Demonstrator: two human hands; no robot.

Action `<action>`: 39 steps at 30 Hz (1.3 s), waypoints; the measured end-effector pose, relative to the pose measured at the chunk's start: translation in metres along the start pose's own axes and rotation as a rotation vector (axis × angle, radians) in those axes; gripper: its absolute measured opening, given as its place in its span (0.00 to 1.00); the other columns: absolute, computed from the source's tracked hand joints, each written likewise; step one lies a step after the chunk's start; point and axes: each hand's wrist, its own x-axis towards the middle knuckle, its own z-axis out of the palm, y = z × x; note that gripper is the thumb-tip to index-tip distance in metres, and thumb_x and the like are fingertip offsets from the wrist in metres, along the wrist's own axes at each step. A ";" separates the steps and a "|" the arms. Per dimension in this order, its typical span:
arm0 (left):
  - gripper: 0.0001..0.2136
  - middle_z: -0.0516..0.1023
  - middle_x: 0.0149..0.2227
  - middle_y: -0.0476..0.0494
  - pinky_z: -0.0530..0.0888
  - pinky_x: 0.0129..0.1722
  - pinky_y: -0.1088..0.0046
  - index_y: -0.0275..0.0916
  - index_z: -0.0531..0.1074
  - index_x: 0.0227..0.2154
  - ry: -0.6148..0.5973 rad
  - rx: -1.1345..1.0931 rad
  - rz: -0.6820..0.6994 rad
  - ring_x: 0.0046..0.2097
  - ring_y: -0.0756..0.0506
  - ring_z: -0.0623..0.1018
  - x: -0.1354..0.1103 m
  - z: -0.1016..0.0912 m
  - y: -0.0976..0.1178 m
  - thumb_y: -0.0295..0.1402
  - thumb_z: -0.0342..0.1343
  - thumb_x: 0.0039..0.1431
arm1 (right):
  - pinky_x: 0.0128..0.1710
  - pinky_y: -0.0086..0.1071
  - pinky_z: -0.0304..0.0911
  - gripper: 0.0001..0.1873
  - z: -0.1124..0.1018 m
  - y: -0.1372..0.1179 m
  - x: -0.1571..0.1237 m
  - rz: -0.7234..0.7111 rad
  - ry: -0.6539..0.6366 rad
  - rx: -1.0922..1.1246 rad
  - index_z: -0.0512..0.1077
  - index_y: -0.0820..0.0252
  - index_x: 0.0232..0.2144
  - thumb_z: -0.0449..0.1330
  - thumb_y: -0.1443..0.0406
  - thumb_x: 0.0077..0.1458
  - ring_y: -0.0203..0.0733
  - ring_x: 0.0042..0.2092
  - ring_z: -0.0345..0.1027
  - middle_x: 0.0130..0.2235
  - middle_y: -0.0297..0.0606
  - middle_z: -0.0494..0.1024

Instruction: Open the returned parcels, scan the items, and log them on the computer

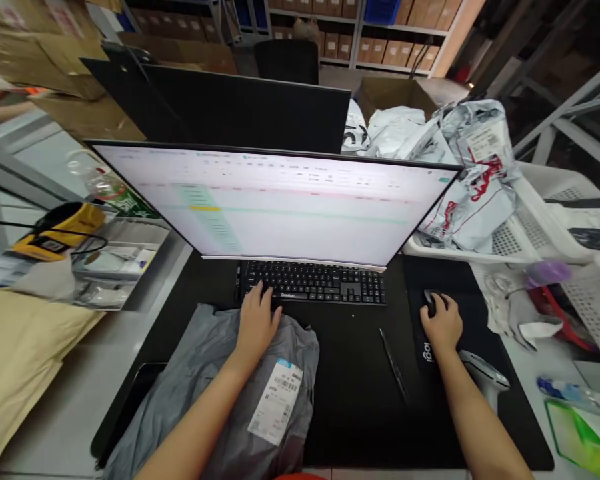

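My left hand [257, 319] rests with its fingers spread on the left end of a black keyboard [314, 282], its wrist lying on a grey plastic mailer bag [215, 393] that carries a white shipping label [276, 401]. My right hand [443, 322] is curled over a black mouse [430, 300] on a black desk mat [360, 387]. A wide monitor [275, 203] showing a spreadsheet stands just behind the keyboard. A black pen [393, 363] lies between my two hands.
A white basket [525, 233] at the right holds several white and grey mailer parcels [473, 173]. A grey barcode scanner [485, 377] lies by my right forearm. A yellow scanner [55, 233], a tray, a bottle and a tan envelope [20, 360] sit at the left.
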 end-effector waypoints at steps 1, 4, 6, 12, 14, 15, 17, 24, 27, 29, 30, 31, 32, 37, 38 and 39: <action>0.22 0.63 0.65 0.21 0.64 0.65 0.44 0.28 0.66 0.59 0.012 0.000 -0.003 0.67 0.28 0.64 -0.008 -0.002 -0.006 0.37 0.51 0.67 | 0.42 0.39 0.65 0.22 0.000 0.000 0.000 -0.008 0.002 -0.005 0.76 0.60 0.51 0.56 0.58 0.58 0.49 0.46 0.70 0.56 0.48 0.72; 0.22 0.63 0.65 0.22 0.65 0.65 0.44 0.29 0.66 0.59 0.018 0.004 -0.018 0.67 0.28 0.64 -0.028 -0.007 -0.011 0.37 0.50 0.67 | 0.42 0.39 0.64 0.21 0.000 0.002 -0.003 -0.020 0.016 -0.004 0.77 0.57 0.51 0.56 0.58 0.58 0.49 0.47 0.70 0.57 0.46 0.71; 0.21 0.63 0.65 0.23 0.65 0.65 0.45 0.30 0.66 0.58 0.008 0.004 -0.027 0.67 0.29 0.64 -0.036 -0.009 -0.006 0.36 0.50 0.67 | 0.42 0.39 0.64 0.21 0.002 0.003 -0.005 -0.021 0.020 0.006 0.76 0.57 0.51 0.56 0.58 0.58 0.50 0.48 0.70 0.57 0.46 0.71; 0.20 0.63 0.65 0.23 0.65 0.65 0.44 0.29 0.67 0.58 -0.004 -0.017 -0.006 0.67 0.29 0.64 -0.039 -0.003 0.006 0.34 0.50 0.67 | 0.43 0.40 0.64 0.23 0.006 0.005 -0.004 0.010 0.028 0.031 0.75 0.58 0.53 0.57 0.58 0.57 0.51 0.48 0.69 0.57 0.48 0.70; 0.20 0.62 0.65 0.23 0.66 0.64 0.44 0.29 0.67 0.58 -0.003 -0.023 -0.002 0.67 0.29 0.64 -0.037 -0.002 0.006 0.34 0.50 0.67 | 0.44 0.41 0.64 0.22 0.005 0.004 -0.003 0.025 0.025 0.028 0.75 0.58 0.52 0.56 0.58 0.58 0.50 0.48 0.69 0.57 0.48 0.70; 0.20 0.62 0.65 0.23 0.66 0.64 0.43 0.30 0.67 0.58 -0.003 -0.026 -0.004 0.67 0.29 0.63 -0.036 -0.002 0.006 0.34 0.50 0.66 | 0.44 0.41 0.65 0.22 0.004 0.003 -0.002 0.032 0.022 0.029 0.75 0.58 0.52 0.56 0.58 0.58 0.50 0.48 0.68 0.56 0.48 0.70; 0.20 0.62 0.65 0.22 0.66 0.64 0.43 0.30 0.67 0.58 -0.009 -0.033 -0.004 0.67 0.29 0.63 -0.035 -0.003 0.004 0.34 0.50 0.66 | 0.45 0.41 0.65 0.22 0.003 0.002 -0.001 0.042 0.015 0.034 0.75 0.58 0.52 0.55 0.59 0.58 0.50 0.48 0.68 0.57 0.48 0.70; 0.19 0.60 0.66 0.25 0.65 0.64 0.42 0.33 0.67 0.57 -0.038 -0.053 -0.027 0.68 0.28 0.62 -0.040 -0.007 -0.002 0.36 0.48 0.67 | 0.48 0.43 0.64 0.22 0.002 0.003 -0.002 0.061 0.001 0.060 0.75 0.59 0.52 0.55 0.61 0.57 0.51 0.49 0.66 0.57 0.49 0.68; 0.20 0.60 0.66 0.24 0.65 0.64 0.44 0.31 0.69 0.55 -0.048 -0.048 -0.037 0.67 0.28 0.62 -0.044 -0.007 -0.004 0.38 0.46 0.68 | 0.48 0.42 0.64 0.22 0.002 0.004 -0.004 0.057 -0.002 0.049 0.75 0.60 0.52 0.55 0.61 0.57 0.51 0.50 0.67 0.57 0.49 0.69; 0.20 0.60 0.66 0.23 0.65 0.64 0.44 0.30 0.69 0.55 -0.057 -0.041 -0.042 0.67 0.28 0.62 -0.047 -0.007 -0.006 0.38 0.46 0.68 | 0.48 0.42 0.64 0.22 0.002 0.004 -0.004 0.061 -0.007 0.044 0.75 0.59 0.52 0.54 0.61 0.57 0.51 0.49 0.67 0.57 0.48 0.69; 0.20 0.60 0.65 0.23 0.65 0.64 0.44 0.30 0.69 0.55 -0.059 -0.039 -0.043 0.67 0.28 0.62 -0.048 -0.006 -0.007 0.39 0.46 0.68 | 0.47 0.42 0.64 0.22 0.003 0.005 -0.005 0.063 -0.010 0.042 0.75 0.59 0.52 0.54 0.61 0.57 0.50 0.49 0.68 0.57 0.48 0.69; 0.20 0.60 0.65 0.23 0.65 0.64 0.44 0.29 0.69 0.54 -0.059 -0.036 -0.042 0.67 0.28 0.62 -0.049 -0.006 -0.007 0.39 0.46 0.68 | 0.47 0.42 0.64 0.22 0.003 0.005 -0.005 0.063 -0.011 0.041 0.75 0.59 0.52 0.54 0.61 0.57 0.50 0.49 0.68 0.57 0.48 0.69; 0.20 0.61 0.65 0.22 0.65 0.64 0.44 0.29 0.69 0.54 -0.056 -0.034 -0.038 0.67 0.27 0.62 -0.050 -0.006 -0.008 0.38 0.45 0.68 | 0.47 0.41 0.64 0.22 0.003 0.005 -0.005 0.063 -0.011 0.040 0.75 0.59 0.52 0.54 0.61 0.57 0.50 0.48 0.68 0.57 0.48 0.69; 0.19 0.61 0.64 0.21 0.66 0.63 0.44 0.28 0.70 0.53 -0.046 -0.019 -0.024 0.66 0.27 0.63 -0.053 -0.004 -0.006 0.38 0.45 0.68 | 0.46 0.41 0.64 0.22 0.004 0.006 -0.005 0.056 -0.002 0.044 0.75 0.57 0.52 0.54 0.61 0.57 0.50 0.49 0.67 0.57 0.46 0.69; 0.19 0.61 0.64 0.22 0.66 0.63 0.44 0.29 0.70 0.53 -0.046 -0.020 -0.025 0.66 0.27 0.63 -0.053 -0.004 -0.006 0.37 0.46 0.68 | 0.47 0.41 0.64 0.22 0.004 0.006 -0.005 0.055 -0.002 0.045 0.75 0.58 0.52 0.54 0.61 0.57 0.50 0.49 0.67 0.57 0.46 0.69; 0.18 0.61 0.64 0.23 0.66 0.63 0.43 0.30 0.70 0.53 -0.048 -0.023 -0.026 0.66 0.28 0.63 -0.053 -0.004 -0.005 0.37 0.46 0.68 | 0.47 0.41 0.64 0.22 0.004 0.006 -0.005 0.055 -0.001 0.046 0.75 0.58 0.52 0.54 0.61 0.57 0.50 0.49 0.67 0.57 0.47 0.69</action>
